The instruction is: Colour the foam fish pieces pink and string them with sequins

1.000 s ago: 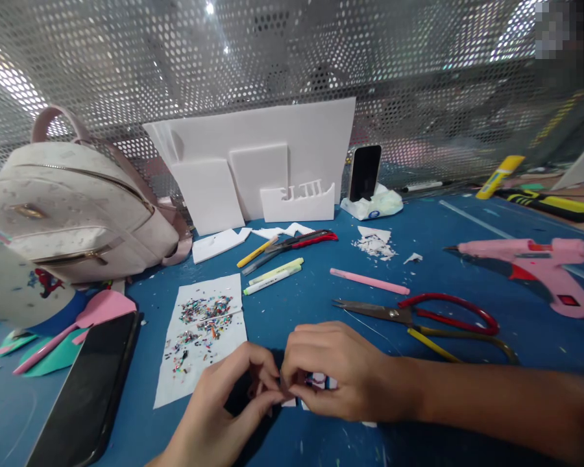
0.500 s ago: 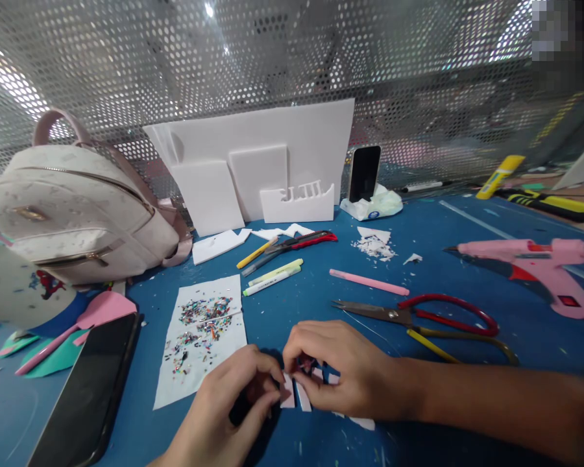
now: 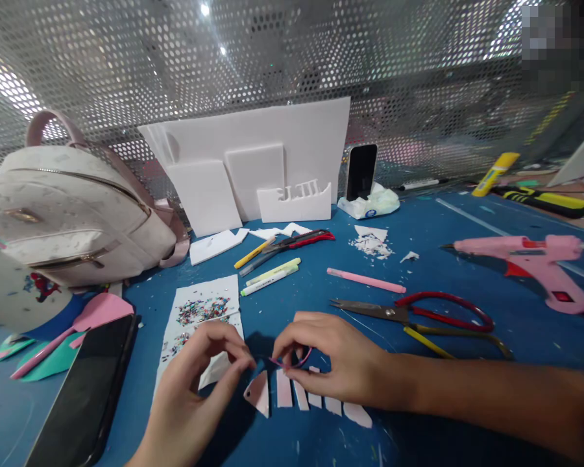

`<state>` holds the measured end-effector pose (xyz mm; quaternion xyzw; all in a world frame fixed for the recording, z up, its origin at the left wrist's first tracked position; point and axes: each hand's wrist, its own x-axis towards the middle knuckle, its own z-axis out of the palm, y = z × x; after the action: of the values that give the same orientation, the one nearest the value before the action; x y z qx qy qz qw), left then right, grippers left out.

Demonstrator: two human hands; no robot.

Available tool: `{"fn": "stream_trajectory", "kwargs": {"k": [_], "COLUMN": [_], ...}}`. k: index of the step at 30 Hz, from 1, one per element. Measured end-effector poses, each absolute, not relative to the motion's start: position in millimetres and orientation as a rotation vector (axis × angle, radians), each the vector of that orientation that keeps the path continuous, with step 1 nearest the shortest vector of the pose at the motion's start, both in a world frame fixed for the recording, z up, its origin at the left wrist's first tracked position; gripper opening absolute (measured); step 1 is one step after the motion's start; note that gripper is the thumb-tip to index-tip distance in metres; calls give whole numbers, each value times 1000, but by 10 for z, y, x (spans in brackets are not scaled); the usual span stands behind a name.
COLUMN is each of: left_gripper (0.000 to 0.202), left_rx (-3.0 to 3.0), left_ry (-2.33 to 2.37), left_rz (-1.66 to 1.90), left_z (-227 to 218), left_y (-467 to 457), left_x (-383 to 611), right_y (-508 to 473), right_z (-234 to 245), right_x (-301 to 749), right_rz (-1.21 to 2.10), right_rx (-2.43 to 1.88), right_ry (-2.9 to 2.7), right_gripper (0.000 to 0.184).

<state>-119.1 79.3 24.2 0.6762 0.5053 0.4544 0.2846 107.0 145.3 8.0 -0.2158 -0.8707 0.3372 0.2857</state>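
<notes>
My right hand [image 3: 321,357] is closed in a pinch on a thin pinkish-purple cord [image 3: 305,358], which curves out beyond the fingertips. To its left, my left hand [image 3: 207,376] has thumb and forefinger pressed together; whatever is between them is too small to make out. Below the hands, several flat pale pink pieces lie in a row on the blue table. The leftmost is a roughly triangular piece [image 3: 258,394] with a small dark spot near its corner. Beside it lies a rectangular strip [image 3: 284,388]; a rounded piece [image 3: 357,415] ends the row.
White paper [image 3: 231,292] bearing colourful bits lies behind my left hand. Scissors [image 3: 394,312], a pink pen [image 3: 365,280] and a pink glue gun [image 3: 520,250] lie to the right. At left are a phone [image 3: 85,389] and a backpack [image 3: 78,214]; white foam boards [image 3: 204,194] stand behind.
My left hand has moved left and away from my right hand, uncovering the triangular piece and more of the row. The cord now shows more clearly in my right hand.
</notes>
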Motion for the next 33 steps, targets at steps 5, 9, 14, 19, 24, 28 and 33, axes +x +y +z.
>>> {"fn": "stream_trajectory", "kwargs": {"k": [5,9,14,19,24,28,33], "left_gripper": [11,20,28,30,33,33,34], "left_rx": [1470,1430,1305,1193,1153,1134,1134], "left_ry": [1346,1260,1267,1243,1248,1263,1282], "left_rz": [1400,1450,1484,1488,1498,1521,1511], "left_z": [307,308,309,302,303,324,331], "left_y": [891,1002,1074,1092,1105,1107,1107], "left_x": [-1223,-1335,-1392,-1412,-1440,-1435,-1431], "right_y": [1453,1458,1476,1479,1494,1510,1513], "right_z": [94,121,141,150,118,114,122], "right_x": [1067,1077,1082,1087,1101,1095,1086], "right_rz": [929,1087,1219,1266,1306,1326,1350], "right_rx": [-692,-787,-791,-826,-824,-824,-830], "right_ry": [-2229,-2102,-2036,-1985,-1922,-1885,-1870], "right_gripper": [19,23,17,14,14,14,14]}}
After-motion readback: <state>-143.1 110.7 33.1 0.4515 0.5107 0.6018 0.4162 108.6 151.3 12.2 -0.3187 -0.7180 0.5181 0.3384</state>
